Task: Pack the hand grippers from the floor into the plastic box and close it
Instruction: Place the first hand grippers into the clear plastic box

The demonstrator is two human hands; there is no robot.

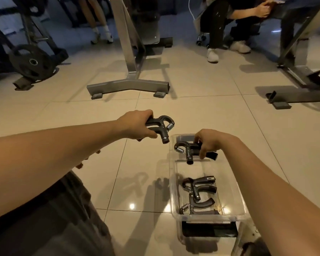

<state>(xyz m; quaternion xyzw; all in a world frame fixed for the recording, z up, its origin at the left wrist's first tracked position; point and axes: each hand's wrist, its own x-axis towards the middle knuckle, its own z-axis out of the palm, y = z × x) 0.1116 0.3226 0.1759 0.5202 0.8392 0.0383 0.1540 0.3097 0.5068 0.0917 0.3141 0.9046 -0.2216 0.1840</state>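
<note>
A clear plastic box (236,198) stands open on the tiled floor at the lower right. Two dark hand grippers (199,187) (201,206) lie inside its near half. My right hand (209,143) holds a third hand gripper (187,151) over the box's far end, spring to the left. My left hand (137,126) grips a fourth hand gripper (162,127) in the air, left of and slightly beyond the box. No lid can be made out.
A steel bench stand (127,85) rises just beyond my hands. Another frame (299,74) stands far right, a weight plate (32,61) far left. A seated person's legs and white shoes (212,54) are at the back. My trouser leg (59,218) fills the lower left.
</note>
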